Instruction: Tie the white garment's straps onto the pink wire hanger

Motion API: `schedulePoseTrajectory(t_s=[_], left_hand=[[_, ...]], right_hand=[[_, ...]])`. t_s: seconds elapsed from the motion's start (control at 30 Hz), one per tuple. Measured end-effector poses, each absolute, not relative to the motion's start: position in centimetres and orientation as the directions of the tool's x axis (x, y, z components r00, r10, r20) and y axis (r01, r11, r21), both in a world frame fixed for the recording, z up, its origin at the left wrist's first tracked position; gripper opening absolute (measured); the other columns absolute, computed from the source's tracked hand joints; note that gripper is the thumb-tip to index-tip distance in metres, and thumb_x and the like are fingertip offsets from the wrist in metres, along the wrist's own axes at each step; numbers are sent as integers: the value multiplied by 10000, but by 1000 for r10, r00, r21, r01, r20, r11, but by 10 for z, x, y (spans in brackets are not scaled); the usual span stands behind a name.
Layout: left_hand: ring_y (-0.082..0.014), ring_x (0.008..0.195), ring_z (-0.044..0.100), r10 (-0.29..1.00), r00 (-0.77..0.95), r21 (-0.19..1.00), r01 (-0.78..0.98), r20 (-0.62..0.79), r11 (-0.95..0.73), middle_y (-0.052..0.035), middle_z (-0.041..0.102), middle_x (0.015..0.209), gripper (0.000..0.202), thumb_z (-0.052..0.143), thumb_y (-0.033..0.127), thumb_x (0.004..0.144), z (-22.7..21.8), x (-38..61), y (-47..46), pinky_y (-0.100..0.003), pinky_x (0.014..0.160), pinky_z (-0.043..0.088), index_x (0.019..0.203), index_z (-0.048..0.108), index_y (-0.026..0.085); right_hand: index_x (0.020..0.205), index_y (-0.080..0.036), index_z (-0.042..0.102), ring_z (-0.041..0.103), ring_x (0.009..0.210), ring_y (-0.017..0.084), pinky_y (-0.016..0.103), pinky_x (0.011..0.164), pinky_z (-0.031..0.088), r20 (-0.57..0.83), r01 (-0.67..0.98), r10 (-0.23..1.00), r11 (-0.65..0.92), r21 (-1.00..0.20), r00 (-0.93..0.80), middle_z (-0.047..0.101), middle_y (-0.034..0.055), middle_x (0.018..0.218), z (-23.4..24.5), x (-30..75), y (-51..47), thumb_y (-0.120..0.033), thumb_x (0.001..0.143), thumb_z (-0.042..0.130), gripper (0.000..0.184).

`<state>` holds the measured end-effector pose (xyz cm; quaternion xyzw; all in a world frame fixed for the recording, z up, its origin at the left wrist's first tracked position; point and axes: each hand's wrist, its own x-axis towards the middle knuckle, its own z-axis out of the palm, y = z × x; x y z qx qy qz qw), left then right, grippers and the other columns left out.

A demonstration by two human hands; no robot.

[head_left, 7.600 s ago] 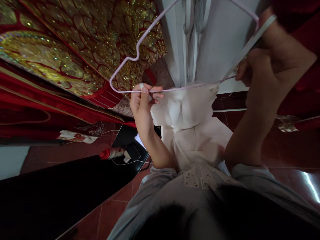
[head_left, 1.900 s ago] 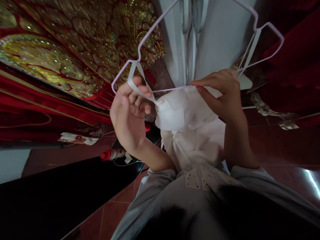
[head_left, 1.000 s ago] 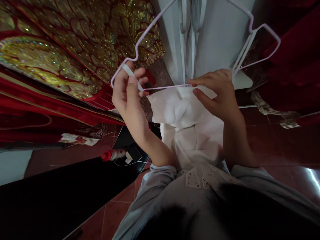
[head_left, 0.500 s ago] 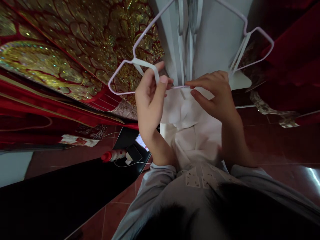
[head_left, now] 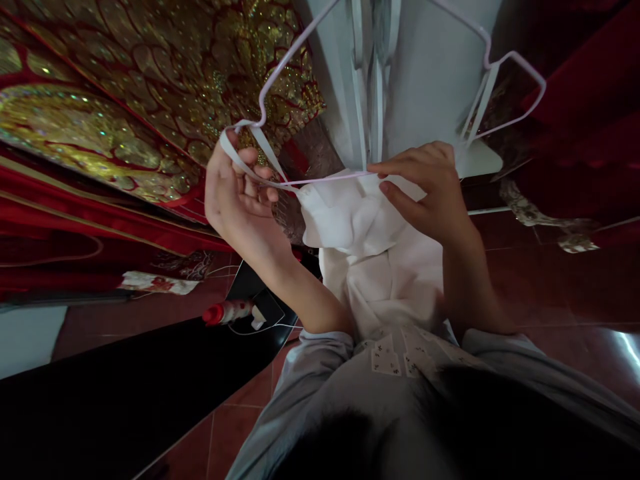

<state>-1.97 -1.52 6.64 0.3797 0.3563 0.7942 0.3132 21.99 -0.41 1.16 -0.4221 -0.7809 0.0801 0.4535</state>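
A pale pink wire hanger [head_left: 299, 50] hangs before me, its lower bar running across the top of a white garment [head_left: 335, 217]. My left hand [head_left: 237, 180] is at the hanger's left end, fingers curled, with a thin white strap [head_left: 260, 175] looped over it. The strap runs down to the garment's upper left corner. On the lower bar, near its middle, rest the fingertips of my right hand [head_left: 425, 187], the thumb just below them. Another white strap [head_left: 483, 107] hangs on the hanger's right notch.
Gold-sequined red garments [head_left: 175, 87] hang close at the left, and dark red cloth [head_left: 590, 133] at the right. A black bench [head_left: 150, 373] stands lower left with a red-capped bottle [head_left: 227, 312] and a cable on it. White panels rise behind the hanger.
My left hand has moved left to the hanger's end, stretching the strap out around it. The garment's left corner has been drawn leftward. My right hand has hardly moved.
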Motion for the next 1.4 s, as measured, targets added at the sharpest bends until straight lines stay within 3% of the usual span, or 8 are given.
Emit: schedulePoseTrajectory(t_s=[0.17,0.27,0.37,0.6,0.8,1.07,1.23,1.4], left_hand=[[-220,1099,713,911,-300,795,-458,282,-397,-85,768,1254,409,401,319,1116,79,-20,-22,-250,594,499,1150,795,215],[-256,1537,512,915,-364,753,-550,174,-361,-51,684,1509,556,190,368,1158,85,-23,-22,-261,696,561,1175,728,229],[-232,1670,328,879,-449,689,-587,161,-425,-1,609,1620,612,113,427,1171,84,-26,-24,-273,805,600,1156,699,253],[-261,1677,320,794,-540,817,-302,278,-492,53,545,1678,576,124,335,1184,45,-53,-26,-386,951,622,1236,696,296],[-257,1596,473,714,-643,816,-235,277,-528,51,648,1580,507,277,174,1126,17,-63,-13,-328,880,635,1198,757,322],[-246,1645,392,736,-561,827,-151,379,-541,118,587,1621,304,510,350,1074,9,-53,-14,-364,1041,637,1284,700,463],[-261,1618,429,778,-582,854,-259,235,-451,-6,576,1639,286,613,360,992,26,-30,-20,-354,1075,603,1267,681,322],[-276,1361,654,878,-435,872,-332,197,-360,-133,732,1349,389,630,370,999,43,-4,-24,-283,837,590,1351,617,206]], right_hand=[[1259,-373,782,690,992,262,518,1019,473,657,575,724,635,-516,-209,805,25,1102,11,219,-6,-370,1030,612,286],[1253,-379,783,691,1000,264,525,1011,480,638,585,739,622,-520,-218,810,21,1104,11,218,-6,-379,1028,607,286],[1262,-386,782,691,997,255,524,1020,481,637,584,738,624,-519,-222,812,12,1111,10,218,-6,-375,1029,601,296],[1269,-389,781,686,996,258,525,1025,482,630,605,743,613,-508,-224,808,21,1105,11,221,-4,-385,1028,606,298],[1266,-376,779,691,1004,264,517,1018,475,650,599,729,624,-502,-215,806,22,1087,11,220,-5,-371,1023,613,293],[1275,-380,768,692,1014,278,550,1020,486,625,618,751,599,-509,-213,804,36,1115,10,217,-4,-432,1017,616,304],[1280,-382,773,694,1018,274,557,1037,478,631,597,749,605,-527,-202,802,37,1117,9,216,-5,-412,1017,620,306],[1281,-389,772,694,1029,264,539,1063,462,655,564,731,628,-537,-190,803,23,1119,8,213,-8,-406,1025,619,299]])
